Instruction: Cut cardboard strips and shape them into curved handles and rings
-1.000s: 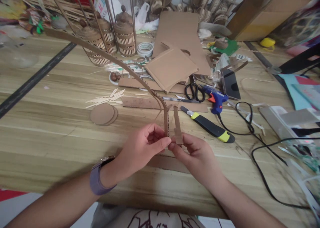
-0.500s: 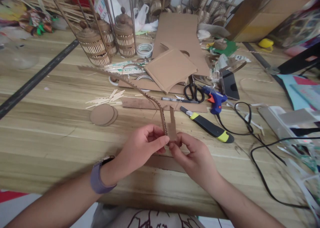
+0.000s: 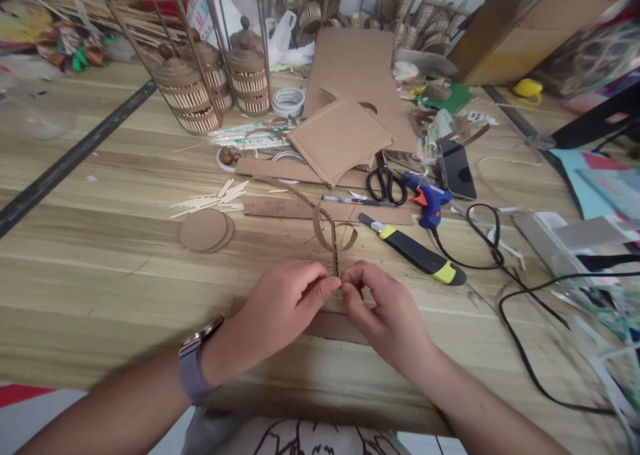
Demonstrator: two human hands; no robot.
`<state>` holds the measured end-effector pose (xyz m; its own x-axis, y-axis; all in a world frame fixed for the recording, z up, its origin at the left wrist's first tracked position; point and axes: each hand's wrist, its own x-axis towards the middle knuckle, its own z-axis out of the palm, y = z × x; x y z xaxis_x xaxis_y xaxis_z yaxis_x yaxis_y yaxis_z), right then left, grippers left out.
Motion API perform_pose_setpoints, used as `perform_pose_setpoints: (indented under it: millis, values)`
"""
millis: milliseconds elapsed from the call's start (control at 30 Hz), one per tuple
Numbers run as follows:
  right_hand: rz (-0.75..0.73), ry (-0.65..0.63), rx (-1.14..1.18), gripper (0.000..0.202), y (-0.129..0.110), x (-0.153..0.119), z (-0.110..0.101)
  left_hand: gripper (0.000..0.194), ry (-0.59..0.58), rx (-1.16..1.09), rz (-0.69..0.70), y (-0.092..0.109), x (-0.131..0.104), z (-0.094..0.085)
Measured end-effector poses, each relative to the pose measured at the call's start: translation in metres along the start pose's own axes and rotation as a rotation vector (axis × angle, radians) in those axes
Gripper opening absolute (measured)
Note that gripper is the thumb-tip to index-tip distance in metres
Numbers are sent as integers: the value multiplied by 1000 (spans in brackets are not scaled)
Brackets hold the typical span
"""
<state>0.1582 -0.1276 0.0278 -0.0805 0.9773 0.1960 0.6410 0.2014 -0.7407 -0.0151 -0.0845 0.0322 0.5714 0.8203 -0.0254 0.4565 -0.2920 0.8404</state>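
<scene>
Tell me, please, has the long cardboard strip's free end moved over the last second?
Yes. The cardboard strip has dropped from near the wicker lanterns and curled toward the hands.

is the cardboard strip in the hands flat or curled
Curled: the cardboard strip bends into a loop just above where the left hand and right hand pinch it.

Bright even daylight, soft shadows, edges warped, blurred

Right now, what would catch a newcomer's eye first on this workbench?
At the near edge, the left hand and right hand pinch a corrugated cardboard strip that curls into a loop above them. Just right lie a yellow-and-black utility knife and a blue glue gun; woven lanterns stand at the back left.
</scene>
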Motion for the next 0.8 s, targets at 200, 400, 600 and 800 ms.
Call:
perform_pose_setpoints:
  millis: [200, 400, 600, 800]
  values:
    - [-87, -38, -62, 14, 3, 1, -3, 23, -18, 181, 183, -3, -1, 0]
    - [-147, -59, -135, 16, 4, 1, -4, 26, 4, 360, 300, -6, -2, 5]
    - [-108, -86, -71, 15, 4, 4, -7, 35, 79, 525, 402, -8, -4, 8]
    - [-34, -158, 69, 17, 4, 8, -15, 32, 109, 490, 436, -5, -3, 6]
